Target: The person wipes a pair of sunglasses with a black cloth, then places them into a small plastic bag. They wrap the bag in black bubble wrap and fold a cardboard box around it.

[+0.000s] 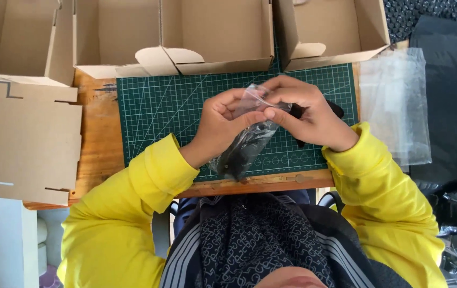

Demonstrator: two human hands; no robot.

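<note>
Wooden desk [98, 138], seen from above. A green cutting mat [159, 106] covers its middle and reaches almost to the near edge. Three open cardboard boxes [212, 32] stand in a row along the far edge. A flat, unfolded cardboard blank [23, 141] overhangs the left edge. A stack of clear plastic bags [394, 101] lies at the right edge, just beside the mat.
</note>
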